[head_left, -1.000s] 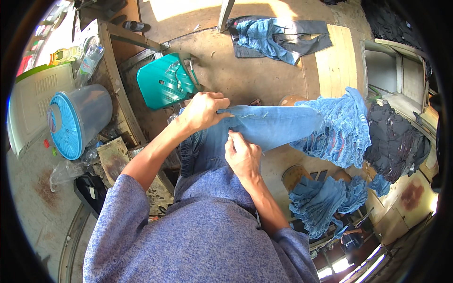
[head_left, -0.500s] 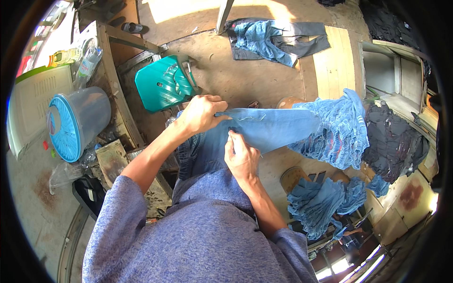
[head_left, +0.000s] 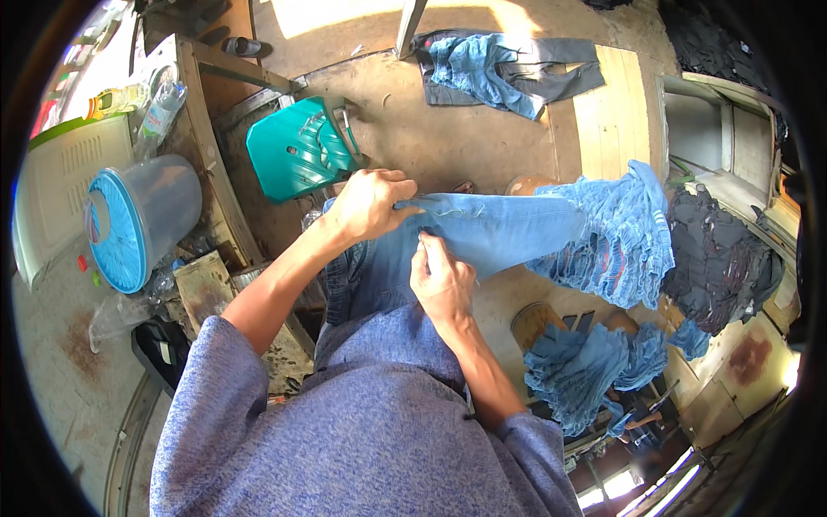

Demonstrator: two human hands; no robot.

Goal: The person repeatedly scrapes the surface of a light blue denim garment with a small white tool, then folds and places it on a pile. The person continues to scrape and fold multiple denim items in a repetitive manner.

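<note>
A light blue pair of jeans (head_left: pixel 508 226) is stretched across in front of me, one leg running out to the right. My left hand (head_left: pixel 372 205) is closed on its upper edge, thumb and fingers pinching the cloth. Just below and to the right, my right hand (head_left: pixel 442 280) is closed in a pinch against the denim. Something small with a dark tip shows at its fingertips, too small to name. Loose pale threads lie along the top edge of the cloth. At the right, the leg's far end lies against a thick stack of folded blue denim (head_left: pixel 620 237).
Another denim pile (head_left: pixel 575 366) hangs at the lower right, by a round wooden stool top (head_left: pixel 536 320). Dark garments (head_left: pixel 724 258) are heaped at the right. A green plastic chair (head_left: pixel 297 148) and a clear bucket (head_left: pixel 168 202) with a blue lid stand left. Dark trousers (head_left: pixel 564 84) lie on the floor ahead.
</note>
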